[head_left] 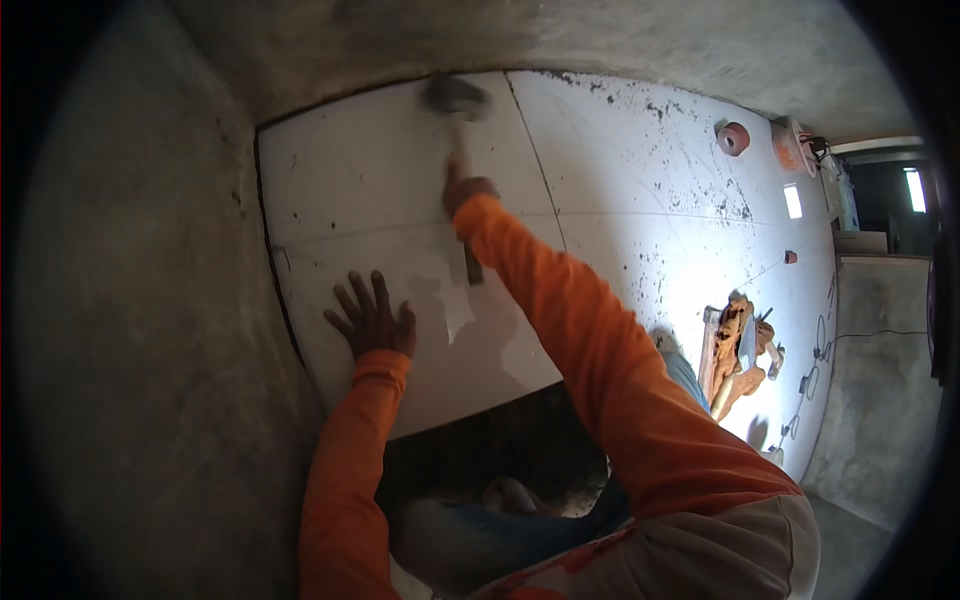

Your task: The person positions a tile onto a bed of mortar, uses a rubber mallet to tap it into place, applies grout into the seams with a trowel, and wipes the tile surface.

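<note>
At the bottom of the frame, a leg in jeans (455, 540) lay along a dark gap (500, 435) in the floor. Beyond the gap, the left hand (377, 325), in an orange sleeve (350, 455), rested palm down on the near tile (500, 355), left of centre. Its fingers were spread wide, probably to prop the body as it leaned forward.

Higher, at upper centre, the right hand (467, 190) gripped a mallet (457, 98) partway along its handle, likely for control. The fingers looked curled round it, but blur hid each one's place. The dark head lay at the top of the far tile (360, 165), near the back wall (600, 35); whether it touched could not be told.

At right, in bright glare, a tan bag (733, 340) lay among tools on the white floor, perhaps set aside to stay within reach. Farther up that side were a small reddish cup (791, 257), a reddish roll (732, 139) and an orange bucket (788, 147), beside a doorway (885, 195) at the right edge.
</note>
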Available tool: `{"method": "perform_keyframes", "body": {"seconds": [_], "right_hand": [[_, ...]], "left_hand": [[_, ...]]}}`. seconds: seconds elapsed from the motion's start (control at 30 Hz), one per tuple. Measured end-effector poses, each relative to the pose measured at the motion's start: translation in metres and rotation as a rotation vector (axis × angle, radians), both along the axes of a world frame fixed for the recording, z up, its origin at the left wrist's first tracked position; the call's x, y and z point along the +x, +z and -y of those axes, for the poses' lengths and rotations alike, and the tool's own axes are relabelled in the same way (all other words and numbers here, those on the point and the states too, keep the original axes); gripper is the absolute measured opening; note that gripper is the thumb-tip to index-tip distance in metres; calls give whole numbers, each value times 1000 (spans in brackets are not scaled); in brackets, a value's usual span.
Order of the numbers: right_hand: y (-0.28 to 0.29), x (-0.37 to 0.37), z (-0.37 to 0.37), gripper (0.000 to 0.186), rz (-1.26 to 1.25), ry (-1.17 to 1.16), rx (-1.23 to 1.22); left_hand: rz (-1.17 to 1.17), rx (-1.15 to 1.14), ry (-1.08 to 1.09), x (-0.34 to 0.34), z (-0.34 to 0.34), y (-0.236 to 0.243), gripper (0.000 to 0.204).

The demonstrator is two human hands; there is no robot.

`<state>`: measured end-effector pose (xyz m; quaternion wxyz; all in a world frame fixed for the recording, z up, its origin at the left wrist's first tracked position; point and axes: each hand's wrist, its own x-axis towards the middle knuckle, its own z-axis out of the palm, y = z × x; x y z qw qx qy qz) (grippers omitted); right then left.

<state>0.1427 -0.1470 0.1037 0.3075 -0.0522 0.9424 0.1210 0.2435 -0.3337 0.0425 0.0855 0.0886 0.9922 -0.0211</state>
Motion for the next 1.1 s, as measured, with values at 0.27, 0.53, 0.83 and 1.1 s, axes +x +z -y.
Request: {"method": "perform_keyframes", "body": {"seconds": [0.27,0.53,0.83,1.1], "right_hand": [[-23,55,-46,61,-18,-320,-443],[89,65,70,62,-84,-40,-897],[-62,92,-31,61,-150,-576,-610],[-15,78,-193,66,-22,-959,-291]], "left_hand": [[31,8,-43,-5,-33,-1,68],[-41,-8,-66,3,-8,-30,68],[-54,42,-35,-2,-47,1,70],[-53,45,-59,-1,-50,-1,72]]}}
